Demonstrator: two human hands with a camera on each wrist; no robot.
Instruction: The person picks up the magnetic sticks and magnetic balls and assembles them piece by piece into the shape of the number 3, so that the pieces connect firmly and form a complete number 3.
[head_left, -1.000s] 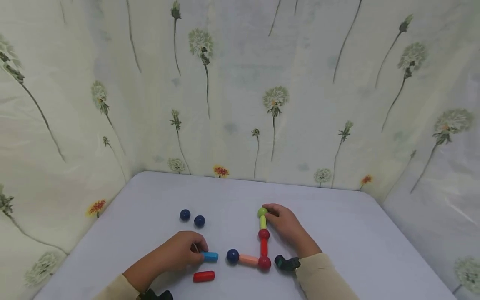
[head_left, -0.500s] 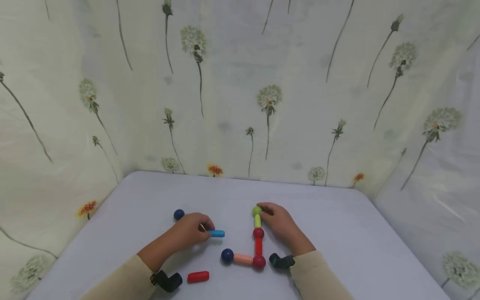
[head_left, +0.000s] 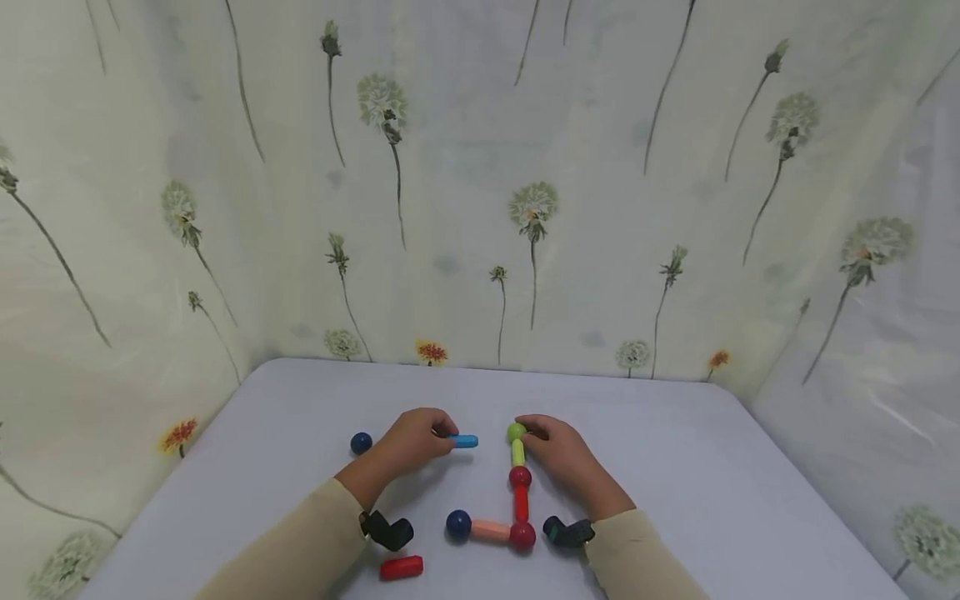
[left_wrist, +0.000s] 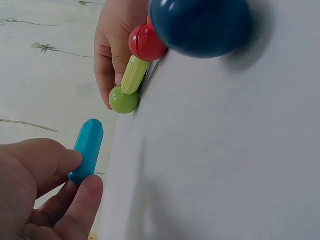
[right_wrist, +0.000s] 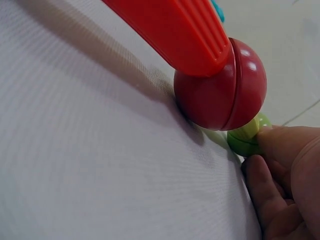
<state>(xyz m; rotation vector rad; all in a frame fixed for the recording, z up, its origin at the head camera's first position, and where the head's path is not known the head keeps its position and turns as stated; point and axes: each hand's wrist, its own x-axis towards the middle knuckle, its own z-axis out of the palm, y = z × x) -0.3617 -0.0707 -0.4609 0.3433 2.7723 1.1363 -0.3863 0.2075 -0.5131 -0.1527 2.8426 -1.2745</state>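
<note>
Barely open, the left hand (head_left: 412, 440) pinches a bright-blue ridged stick (head_left: 467, 441) above the white worktop (head_left: 682, 454); the right hand (head_left: 564, 452), similarly closed, grips a glossy lime-green ball (head_left: 515, 432) (joined to a yellow-green ridged stick (head_left: 518, 454)).

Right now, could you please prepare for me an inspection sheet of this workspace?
Surface: white tabletop under the pieces.
Job's things: bent chain of rods and balls, with a green ball at its far end; blue rod, raised and apart from it.
Clutter: loose red rod, loose dark blue ball.
Hands: left hand pinches the blue rod; right hand holds the green ball.
Cables: nothing seen.
Surroundings: flower-print covering behind the tabletop.
</note>
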